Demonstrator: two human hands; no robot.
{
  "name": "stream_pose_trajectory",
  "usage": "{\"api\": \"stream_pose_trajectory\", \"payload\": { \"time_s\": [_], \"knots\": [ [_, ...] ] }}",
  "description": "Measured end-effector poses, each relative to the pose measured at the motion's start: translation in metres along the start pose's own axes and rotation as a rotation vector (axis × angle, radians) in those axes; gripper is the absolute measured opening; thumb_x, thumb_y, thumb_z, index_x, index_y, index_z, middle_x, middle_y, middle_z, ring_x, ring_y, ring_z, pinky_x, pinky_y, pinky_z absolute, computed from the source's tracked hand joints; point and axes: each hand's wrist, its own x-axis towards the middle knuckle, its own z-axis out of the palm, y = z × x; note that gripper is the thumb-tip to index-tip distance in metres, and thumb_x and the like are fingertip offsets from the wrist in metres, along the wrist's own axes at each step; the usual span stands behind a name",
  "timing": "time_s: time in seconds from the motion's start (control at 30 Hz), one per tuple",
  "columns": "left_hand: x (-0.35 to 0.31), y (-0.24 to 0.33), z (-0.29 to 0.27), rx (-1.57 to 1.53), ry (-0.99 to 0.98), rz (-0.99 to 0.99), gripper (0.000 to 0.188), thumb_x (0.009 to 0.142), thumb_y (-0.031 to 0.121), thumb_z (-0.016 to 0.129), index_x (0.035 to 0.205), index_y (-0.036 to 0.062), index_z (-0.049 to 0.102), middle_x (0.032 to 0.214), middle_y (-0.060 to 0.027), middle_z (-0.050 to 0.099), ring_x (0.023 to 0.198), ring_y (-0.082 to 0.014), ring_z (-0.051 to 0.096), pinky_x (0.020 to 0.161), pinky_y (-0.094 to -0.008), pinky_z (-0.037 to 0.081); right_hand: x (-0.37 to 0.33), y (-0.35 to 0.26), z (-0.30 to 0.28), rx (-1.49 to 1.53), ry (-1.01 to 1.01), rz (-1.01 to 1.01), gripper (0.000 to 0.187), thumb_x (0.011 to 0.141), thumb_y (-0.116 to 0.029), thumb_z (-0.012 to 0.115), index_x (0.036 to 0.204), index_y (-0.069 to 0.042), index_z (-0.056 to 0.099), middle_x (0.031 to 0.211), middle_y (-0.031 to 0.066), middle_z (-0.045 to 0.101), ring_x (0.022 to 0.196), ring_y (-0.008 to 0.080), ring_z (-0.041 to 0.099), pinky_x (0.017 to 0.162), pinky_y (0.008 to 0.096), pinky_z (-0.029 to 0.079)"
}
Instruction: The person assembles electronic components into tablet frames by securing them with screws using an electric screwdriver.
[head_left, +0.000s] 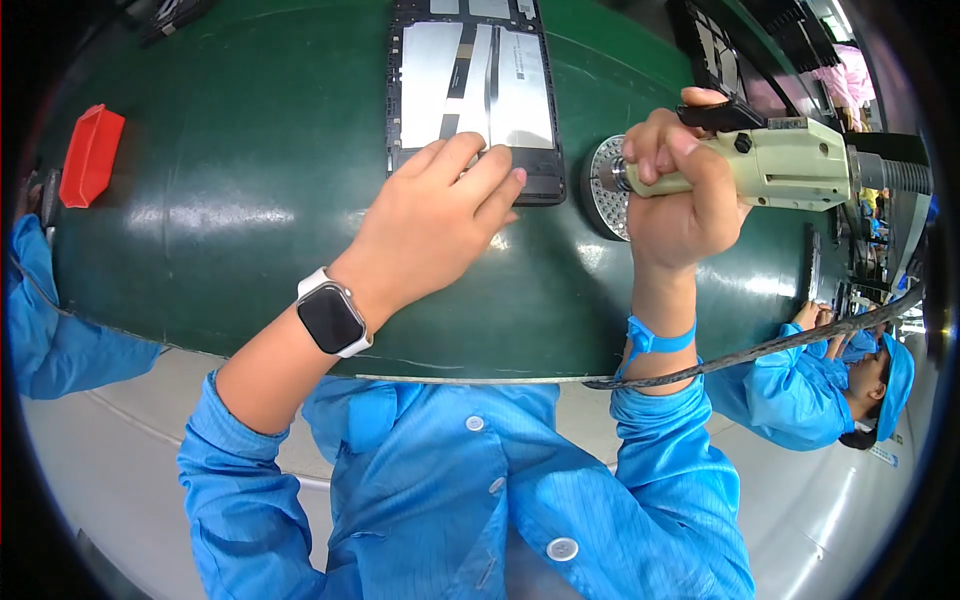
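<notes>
A tablet with its back off [524,90] lies at the far middle of the bench, its silvery battery plates and a dark ribbon strip showing. My left hand [430,215] rests over the tablet's near edge, fingers bent and slightly apart, fingertips on its black lower part; the thumb is mostly hidden. To the right, my right hand [690,190] is wrapped around a pale green electric screwdriver [795,165] with a black lever. The screwdriver lies nearly level, its metal nose pointing left over a round, perforated screw holder [603,205]. Its bit cannot be made out.
A red plastic bin [91,157] stands on the green bench [230,240] at the left. More device housings [715,50] sit at the far right. A dark cable [770,345] crosses my right forearm. A co-worker in blue [800,395] sits at the right; another blue sleeve [60,320] shows left.
</notes>
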Motion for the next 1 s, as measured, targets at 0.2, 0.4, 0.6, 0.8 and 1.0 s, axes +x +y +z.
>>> {"api": "stream_pose_trajectory", "payload": {
  "time_s": [0.2,0.4,0.6,0.8,1.0],
  "knots": [
    [-0.002,-0.003,0.003,-0.127,0.005,-0.043,0.033,0.072,0.01,0.078,0.103,0.0047,0.07,0.111,-0.009,0.065,0.105,-0.0283,0.061,0.084,-0.0381,0.053,-0.005,-0.002,-0.021,-0.054,0.082,-0.011,0.028,0.078,0.004,0.051,0.105,0.01,0.059,0.063,0.0088,0.055,0.049,0.0158,0.049,0.05,0.0328,0.046],
    [0.002,0.009,0.001,-0.141,0.033,-0.145,0.024,0.074,0.006,0.075,0.097,0.0021,0.07,0.112,-0.01,0.064,0.107,-0.0299,0.06,0.085,-0.0398,0.053,-0.008,-0.004,-0.018,-0.172,0.103,0.013,0.03,0.078,-0.001,0.056,0.106,0.01,0.059,0.06,0.0079,0.049,0.049,0.0164,0.045,0.053,0.0346,0.044],
    [0.005,0.025,0.003,-0.108,0.013,-0.263,0.022,0.074,0.005,0.073,0.096,0.0012,0.068,0.116,-0.0112,0.062,0.112,-0.0309,0.057,0.088,-0.0403,0.051,-0.011,-0.005,-0.016,-0.175,0.097,0.04,0.029,0.078,0.0,0.057,0.106,0.008,0.061,0.063,0.0089,0.052,0.05,0.0159,0.048,0.053,0.0324,0.044],
    [0.016,0.028,0.003,0.018,-0.056,-0.356,0.025,0.074,0.006,0.075,0.096,0.0014,0.065,0.114,-0.0113,0.063,0.111,-0.0318,0.058,0.087,-0.0404,0.052,-0.013,-0.004,-0.016,-0.184,0.091,0.029,0.028,0.079,0.002,0.056,0.106,0.008,0.061,0.063,0.0085,0.053,0.051,0.0157,0.048,0.053,0.0317,0.044],
    [-0.005,0.002,-0.006,-0.164,0.094,-0.193,0.029,0.072,0.009,0.08,0.098,0.0015,0.069,0.106,-0.0117,0.065,0.105,-0.0335,0.061,0.084,-0.0415,0.052,-0.01,-0.007,-0.014,-0.211,0.078,0.026,0.029,0.079,0.002,0.056,0.106,0.01,0.059,0.063,0.0092,0.052,0.051,0.0159,0.047,0.053,0.0322,0.045]
  ]
}}
